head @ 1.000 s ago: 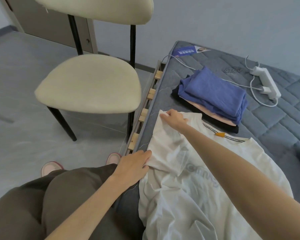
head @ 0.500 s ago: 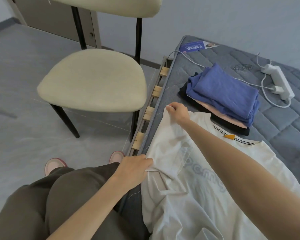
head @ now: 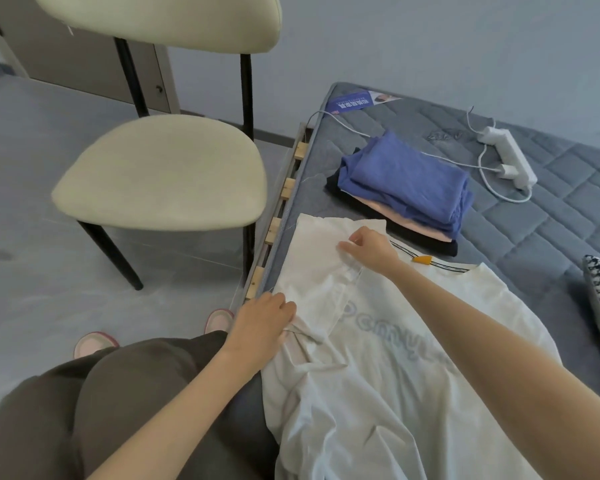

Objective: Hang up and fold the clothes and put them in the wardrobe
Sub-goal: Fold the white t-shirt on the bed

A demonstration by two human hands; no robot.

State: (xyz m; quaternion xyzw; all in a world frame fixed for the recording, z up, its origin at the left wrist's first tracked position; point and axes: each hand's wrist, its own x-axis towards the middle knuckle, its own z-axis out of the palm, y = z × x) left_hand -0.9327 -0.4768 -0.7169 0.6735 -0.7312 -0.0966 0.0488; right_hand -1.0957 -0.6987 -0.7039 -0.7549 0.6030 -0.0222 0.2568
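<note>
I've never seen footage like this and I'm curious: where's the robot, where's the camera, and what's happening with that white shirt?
No robot here: a person works with bare hands. The camera sits on their head, looking down, so both arms reach in from below. A white T-shirt lies on the grey mattress. The left hand grips bunched fabric at its side; the right hand pinches it near the shoulder. Behind lies a folded pile, blue garment on top, and a white power strip. A cream chair stands beside the bed.
</note>
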